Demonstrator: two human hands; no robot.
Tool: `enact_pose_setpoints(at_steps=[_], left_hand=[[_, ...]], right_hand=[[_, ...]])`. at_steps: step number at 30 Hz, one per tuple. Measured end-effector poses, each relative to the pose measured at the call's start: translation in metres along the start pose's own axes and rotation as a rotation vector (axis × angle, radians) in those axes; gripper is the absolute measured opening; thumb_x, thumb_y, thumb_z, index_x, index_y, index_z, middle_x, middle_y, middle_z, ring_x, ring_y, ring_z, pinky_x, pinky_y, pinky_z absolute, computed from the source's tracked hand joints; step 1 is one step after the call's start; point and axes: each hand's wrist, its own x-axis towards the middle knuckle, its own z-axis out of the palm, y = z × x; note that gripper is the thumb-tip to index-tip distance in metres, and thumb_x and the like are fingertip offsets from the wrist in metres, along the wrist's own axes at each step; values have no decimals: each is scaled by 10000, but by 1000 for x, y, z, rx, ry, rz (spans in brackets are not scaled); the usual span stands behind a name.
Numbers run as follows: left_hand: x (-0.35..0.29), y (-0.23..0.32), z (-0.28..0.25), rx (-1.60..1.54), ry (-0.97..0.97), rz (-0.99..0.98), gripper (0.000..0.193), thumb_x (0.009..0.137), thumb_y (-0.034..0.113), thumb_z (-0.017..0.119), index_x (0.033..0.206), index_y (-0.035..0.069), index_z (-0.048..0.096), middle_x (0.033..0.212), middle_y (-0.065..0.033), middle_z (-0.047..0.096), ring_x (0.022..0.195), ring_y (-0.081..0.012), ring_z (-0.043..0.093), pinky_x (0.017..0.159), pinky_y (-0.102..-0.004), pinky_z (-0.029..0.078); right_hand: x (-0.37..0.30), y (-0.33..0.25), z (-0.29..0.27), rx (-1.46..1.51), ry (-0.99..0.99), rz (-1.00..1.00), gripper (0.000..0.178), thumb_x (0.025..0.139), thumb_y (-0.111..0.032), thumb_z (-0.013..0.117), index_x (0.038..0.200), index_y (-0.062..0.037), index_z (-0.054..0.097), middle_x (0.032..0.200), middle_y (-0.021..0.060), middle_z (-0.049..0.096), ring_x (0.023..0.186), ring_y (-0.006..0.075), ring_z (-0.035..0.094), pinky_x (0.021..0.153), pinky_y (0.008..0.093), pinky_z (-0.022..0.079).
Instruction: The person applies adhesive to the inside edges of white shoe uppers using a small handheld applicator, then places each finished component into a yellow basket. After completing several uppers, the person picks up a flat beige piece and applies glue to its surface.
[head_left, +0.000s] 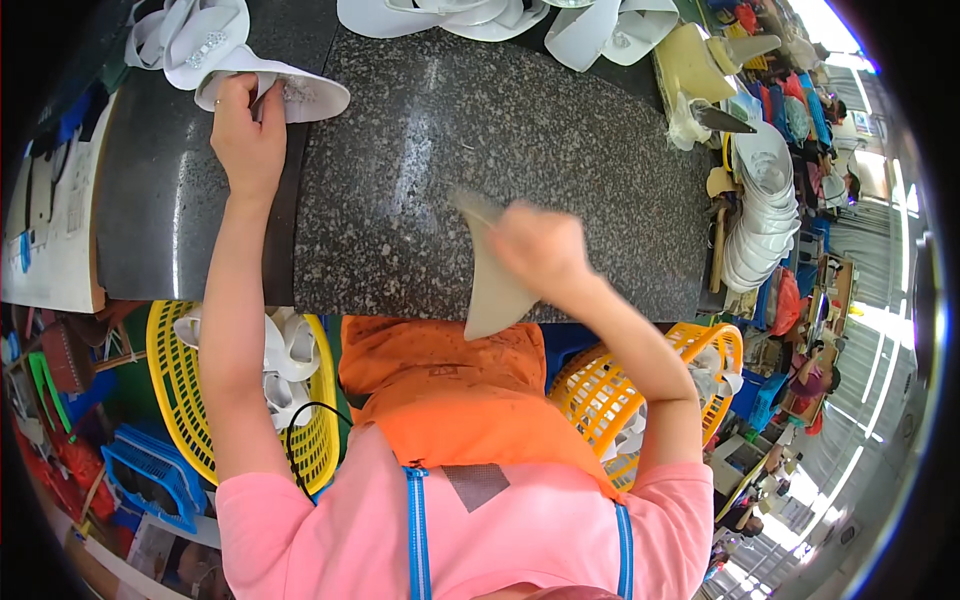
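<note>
At the far left of the dark speckled work surface (500, 120), my left hand (250, 130) is closed, thumb and fingers pinching a white shoe upper (325, 97) with a sparkly patch. More white shoe uppers (205, 45) lie just beyond it, overlapping. Close to the near edge of the surface, my right hand (540, 250) is closed on a beige, flat, pointed piece (495, 295). One end of that piece hangs over the edge, above my orange apron (440, 370). Motion blurs the right fingers and the piece's far tip.
White uppers (440, 15) line the far edge. A yellowish container (690, 65) with a dark pointed tool (722, 119) stands far right, near a stack of white pieces (765, 215). Yellow baskets flank me, left (170, 400) and right (590, 400), both with white pieces inside.
</note>
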Motion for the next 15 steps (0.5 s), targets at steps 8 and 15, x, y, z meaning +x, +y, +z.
enact_pose_setpoints(at_steps=[8, 15], left_hand=[[1, -3, 2, 9, 9, 17, 180, 781, 94, 669, 876, 30, 530, 787, -102, 572, 704, -249, 563, 650, -333, 463], [1, -2, -1, 33, -10, 12, 171, 787, 105, 665, 876, 36, 536, 783, -102, 570, 698, -249, 562, 648, -332, 463]], right_hand=[[121, 96, 48, -332, 426, 101, 128, 804, -208, 524, 732, -103, 524, 595, 89, 606, 496, 283, 597, 470, 405, 466], [17, -4, 46, -276, 114, 184, 169, 837, -251, 527, 752, -107, 498, 563, 66, 573, 475, 250, 584, 434, 380, 457]])
